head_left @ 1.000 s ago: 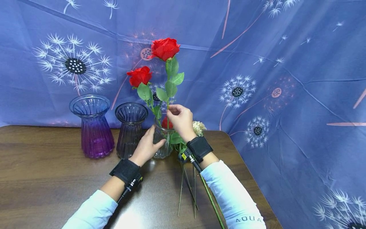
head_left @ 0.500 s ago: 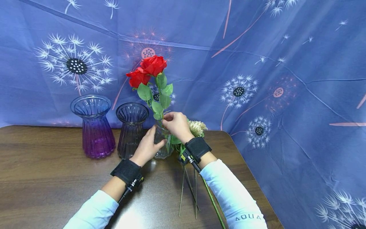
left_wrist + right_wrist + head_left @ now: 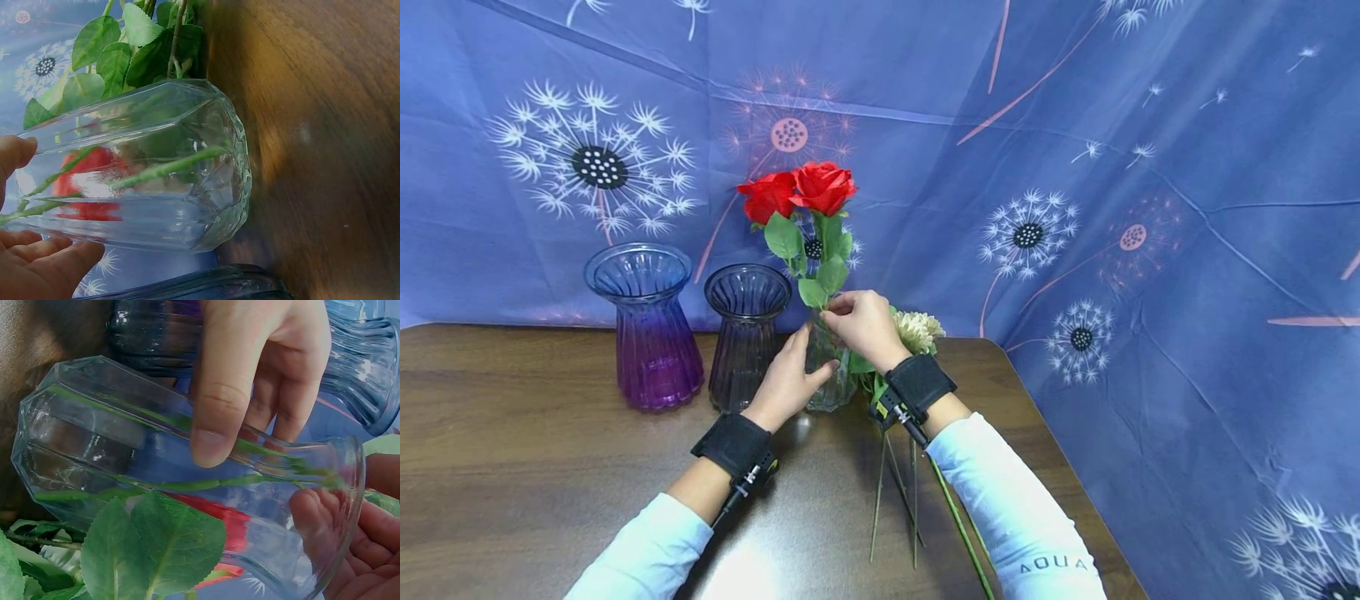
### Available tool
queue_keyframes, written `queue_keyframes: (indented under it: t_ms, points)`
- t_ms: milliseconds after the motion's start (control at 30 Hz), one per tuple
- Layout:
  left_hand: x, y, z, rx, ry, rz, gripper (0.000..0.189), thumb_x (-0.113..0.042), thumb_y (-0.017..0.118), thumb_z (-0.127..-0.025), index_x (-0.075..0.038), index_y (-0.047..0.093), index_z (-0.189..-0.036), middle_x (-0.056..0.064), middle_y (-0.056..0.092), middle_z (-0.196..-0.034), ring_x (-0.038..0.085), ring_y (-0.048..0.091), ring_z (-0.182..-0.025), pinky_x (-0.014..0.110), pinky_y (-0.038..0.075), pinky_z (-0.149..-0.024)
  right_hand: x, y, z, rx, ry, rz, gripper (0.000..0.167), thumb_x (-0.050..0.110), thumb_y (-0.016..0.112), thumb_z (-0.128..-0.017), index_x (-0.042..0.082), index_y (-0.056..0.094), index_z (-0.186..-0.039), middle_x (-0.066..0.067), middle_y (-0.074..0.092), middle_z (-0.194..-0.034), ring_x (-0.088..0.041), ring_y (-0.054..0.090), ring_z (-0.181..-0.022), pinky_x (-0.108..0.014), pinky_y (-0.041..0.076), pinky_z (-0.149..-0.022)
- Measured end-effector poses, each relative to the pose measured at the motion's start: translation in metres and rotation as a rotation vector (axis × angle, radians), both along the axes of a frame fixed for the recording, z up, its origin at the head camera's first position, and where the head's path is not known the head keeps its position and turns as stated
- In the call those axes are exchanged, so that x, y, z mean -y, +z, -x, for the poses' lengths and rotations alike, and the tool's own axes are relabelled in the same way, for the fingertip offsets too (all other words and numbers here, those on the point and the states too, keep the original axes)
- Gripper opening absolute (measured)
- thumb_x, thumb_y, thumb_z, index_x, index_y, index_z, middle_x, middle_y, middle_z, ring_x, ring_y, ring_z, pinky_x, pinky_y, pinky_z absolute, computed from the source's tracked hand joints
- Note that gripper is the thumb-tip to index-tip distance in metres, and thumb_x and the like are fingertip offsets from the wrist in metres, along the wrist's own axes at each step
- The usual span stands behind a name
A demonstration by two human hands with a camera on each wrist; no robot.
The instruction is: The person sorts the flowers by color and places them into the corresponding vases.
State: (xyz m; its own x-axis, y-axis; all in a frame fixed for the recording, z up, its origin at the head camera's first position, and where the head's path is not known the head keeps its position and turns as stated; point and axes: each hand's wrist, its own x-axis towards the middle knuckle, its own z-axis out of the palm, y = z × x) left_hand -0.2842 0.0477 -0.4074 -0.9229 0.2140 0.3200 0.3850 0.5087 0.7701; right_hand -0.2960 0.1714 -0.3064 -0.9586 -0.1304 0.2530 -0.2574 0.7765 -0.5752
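Right hand (image 3: 867,327) pinches the right-side red rose (image 3: 824,188) low on its stem, right at the clear vase's (image 3: 833,385) mouth — bloom above the fingers, long axis near upright, lower end down in the glass. Left hand (image 3: 785,385) grips the vase body, thumb opposite fingers — right hand's nearer the rim. Second red rose (image 3: 767,198) stands just left.

Bright and evenly lit in head view; blown out white on tabletop (image 3: 512,500) toward its near side, shadowed alongside left forearm (image 3: 702,490), crisp at back edge. Dimmer, softer in both wrist views: glaring white on clear vase (image 3: 181,219) in left, murky on tabletop in right.
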Motion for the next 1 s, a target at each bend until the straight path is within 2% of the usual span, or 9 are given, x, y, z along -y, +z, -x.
queue_keyframes:
  t_ms: [167,433,633,833,1000]
  points:
    - [0.000,-0.001,0.001,-0.016,0.000,-0.016,0.075,-0.026,0.065,-0.087,0.007,0.027,-0.143,0.028,0.038,-0.142,0.040,0.041,-0.130,0.049,0.035,-0.108,-0.002,0.001,-0.001,-0.038,0.017,-0.008,0.016,0.019,0.068,-0.085,0.006,0.074,-0.091,-0.007,0.074,-0.084,-0.014,0.069,-0.065,-0.019,0.053,-0.060]
    - [0.000,-0.001,0.002,-0.020,0.001,-0.023,0.075,-0.025,0.066,-0.087,0.005,0.026,-0.143,0.026,0.036,-0.144,0.039,0.039,-0.131,0.049,0.034,-0.109,-0.011,0.005,-0.007,-0.220,0.016,-0.079,0.016,0.022,0.068,-0.085,0.008,0.075,-0.091,-0.005,0.074,-0.086,-0.015,0.069,-0.074,-0.027,0.055,-0.068]
    - [0.001,0.000,-0.001,0.044,-0.014,-0.022,0.077,-0.030,0.063,-0.089,0.004,0.023,-0.145,0.025,0.031,-0.148,0.039,0.034,-0.135,0.050,0.031,-0.110,-0.024,0.010,-0.019,-0.244,-0.009,-0.054,0.016,0.018,0.066,-0.087,0.006,0.073,-0.094,-0.007,0.073,-0.084,-0.016,0.068,-0.073,-0.029,0.055,-0.065]
    - [0.002,0.001,-0.001,0.002,-0.014,-0.043,0.076,-0.029,0.065,-0.088,0.003,0.026,-0.144,0.025,0.035,-0.145,0.039,0.038,-0.132,0.049,0.033,-0.109,-0.042,0.012,-0.032,-0.267,-0.062,-0.031,0.016,0.017,0.065,-0.086,0.005,0.073,-0.092,-0.008,0.070,-0.084,-0.018,0.067,-0.073,-0.031,0.054,-0.067]
    - [0.002,0.000,-0.002,-0.008,-0.012,-0.048,0.076,-0.028,0.065,-0.088,0.003,0.025,-0.144,0.027,0.034,-0.145,0.041,0.038,-0.131,0.051,0.033,-0.108,-0.061,0.005,-0.038,-0.247,-0.096,-0.019,0.016,0.017,0.065,-0.086,0.005,0.073,-0.092,-0.009,0.071,-0.083,-0.019,0.066,-0.072,-0.031,0.053,-0.064]
